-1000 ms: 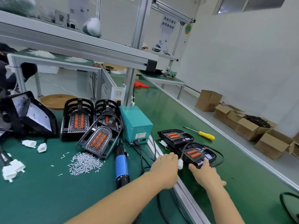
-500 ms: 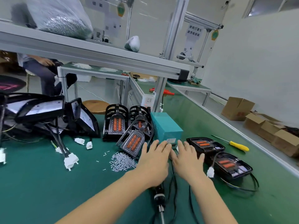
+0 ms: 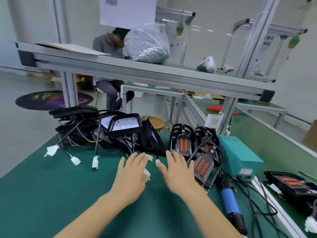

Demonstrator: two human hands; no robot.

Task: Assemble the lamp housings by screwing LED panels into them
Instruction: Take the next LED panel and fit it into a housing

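Observation:
Black lamp housings (image 3: 120,129) lie in a tangled pile with wires and white connectors at the back left of the green mat. To their right stand LED panels with orange strips in black frames (image 3: 183,143), one more leaning in front (image 3: 204,167). My left hand (image 3: 132,176) and my right hand (image 3: 178,174) hover side by side over the mat, fingers straight, holding nothing. They are just short of the pile, near small white connectors (image 3: 157,162). A blue electric screwdriver (image 3: 230,205) lies to the right of my right arm.
A teal power box (image 3: 238,155) stands at the right with black cables trailing. Assembled housings (image 3: 291,184) lie on the conveyor at the far right. An aluminium shelf (image 3: 137,69) overhead carries a bag of screws (image 3: 147,47). A person sits behind the bench.
My view has swung left from the conveyor to the pile of housings. Both hands left the finished housing and moved left across the mat, past the screwdriver and the teal box.

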